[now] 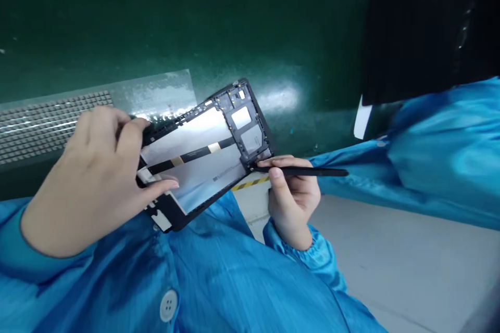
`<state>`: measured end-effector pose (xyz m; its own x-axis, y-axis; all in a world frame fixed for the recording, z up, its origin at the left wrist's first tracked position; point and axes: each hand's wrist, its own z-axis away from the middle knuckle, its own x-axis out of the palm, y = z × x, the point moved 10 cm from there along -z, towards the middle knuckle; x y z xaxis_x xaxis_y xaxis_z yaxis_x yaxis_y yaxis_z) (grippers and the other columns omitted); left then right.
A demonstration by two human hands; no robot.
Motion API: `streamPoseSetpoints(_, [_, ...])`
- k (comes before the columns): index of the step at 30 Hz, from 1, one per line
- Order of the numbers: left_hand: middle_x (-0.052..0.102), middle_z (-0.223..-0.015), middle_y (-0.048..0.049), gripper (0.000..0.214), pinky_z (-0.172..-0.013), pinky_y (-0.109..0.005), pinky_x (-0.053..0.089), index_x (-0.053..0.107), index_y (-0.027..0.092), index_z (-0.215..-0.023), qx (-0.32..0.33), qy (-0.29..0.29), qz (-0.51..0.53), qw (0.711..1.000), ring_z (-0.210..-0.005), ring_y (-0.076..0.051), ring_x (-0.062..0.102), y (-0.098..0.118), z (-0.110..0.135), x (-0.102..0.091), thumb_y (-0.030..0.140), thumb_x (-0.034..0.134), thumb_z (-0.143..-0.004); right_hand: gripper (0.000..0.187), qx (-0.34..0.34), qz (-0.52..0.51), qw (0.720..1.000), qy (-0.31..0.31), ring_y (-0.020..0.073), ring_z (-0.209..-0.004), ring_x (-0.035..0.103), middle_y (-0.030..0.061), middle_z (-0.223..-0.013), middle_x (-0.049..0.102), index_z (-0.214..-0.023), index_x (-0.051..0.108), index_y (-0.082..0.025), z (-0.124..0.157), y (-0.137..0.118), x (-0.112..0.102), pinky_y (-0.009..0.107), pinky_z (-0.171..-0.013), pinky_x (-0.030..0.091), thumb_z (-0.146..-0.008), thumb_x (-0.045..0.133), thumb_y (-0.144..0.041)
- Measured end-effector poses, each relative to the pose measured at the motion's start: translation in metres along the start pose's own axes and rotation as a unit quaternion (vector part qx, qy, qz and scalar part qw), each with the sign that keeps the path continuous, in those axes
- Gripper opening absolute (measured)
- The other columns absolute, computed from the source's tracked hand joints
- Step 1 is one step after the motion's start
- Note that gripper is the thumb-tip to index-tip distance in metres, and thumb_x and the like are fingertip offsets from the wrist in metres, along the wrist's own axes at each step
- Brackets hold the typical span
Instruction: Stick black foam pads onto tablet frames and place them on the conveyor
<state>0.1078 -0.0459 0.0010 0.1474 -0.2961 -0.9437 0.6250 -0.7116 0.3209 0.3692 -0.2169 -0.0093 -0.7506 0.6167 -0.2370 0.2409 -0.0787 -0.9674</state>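
My left hand (97, 166) grips the near end of an opened tablet (203, 166), thumb on its inner face and fingers along the outer edge. The tablet is tilted above the bench edge, showing a silver panel, a dark ribbon strip with gold patches and a black frame with cut-outs. My right hand (295, 195) is closed around slim black tweezers (312, 171), pinched between thumb and fingers. Their tip lies at the tablet's lower right corner; whether it holds any small part I cannot tell. Some right fingers rest by that corner.
A green bench mat (234, 21) stretches ahead. On it at left lies a clear sheet with rows of small grey pieces (50, 125). A black sheet (422, 36) and a white strip (362, 118) are at right, beside another person's blue sleeve (449, 140).
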Motion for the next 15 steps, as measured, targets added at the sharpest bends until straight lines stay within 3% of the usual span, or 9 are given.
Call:
streamPoseSetpoints(9, [0.054, -0.131, -0.0262, 0.105, -0.1, -0.08, 0.055, 0.057, 0.015, -0.16, -0.043, -0.044, 0.082, 0.995, -0.127, -0.059, 0.056, -0.016, 0.003, 0.017, 0.095, 0.048, -0.093, 0.019, -0.054, 0.044, 0.997, -0.025, 0.0178, -0.099, 0.081, 0.0023, -0.101, 0.078, -0.113, 0.074, -0.027, -0.003, -0.01, 0.008, 0.035, -0.088, 0.068, -0.104, 0.071, -0.011])
streamPoseSetpoints(13, [0.054, -0.128, -0.0247, 0.107, -0.1, -0.077, 0.055, 0.056, 0.012, -0.158, -0.032, -0.04, 0.077, 0.996, -0.125, -0.056, 0.057, -0.016, 0.001, 0.014, 0.096, 0.042, -0.094, 0.03, -0.165, 0.155, 0.971, -0.074, 0.0217, -0.098, 0.08, 0.0046, -0.104, 0.08, -0.12, 0.073, -0.026, 0.002, -0.033, 0.015, 0.041, -0.087, 0.066, -0.098, 0.073, -0.007])
streamPoseSetpoints(15, [0.056, -0.128, -0.0244, 0.103, -0.105, -0.077, 0.054, 0.054, 0.011, -0.16, -0.013, -0.032, 0.081, 0.996, -0.125, -0.054, 0.058, -0.012, -0.001, 0.013, 0.093, 0.041, -0.098, 0.024, -0.2, 0.199, 0.958, -0.05, 0.0261, -0.102, 0.079, 0.0077, -0.11, 0.081, -0.118, 0.076, -0.026, 0.008, -0.042, 0.005, 0.047, -0.089, 0.065, -0.098, 0.072, -0.012])
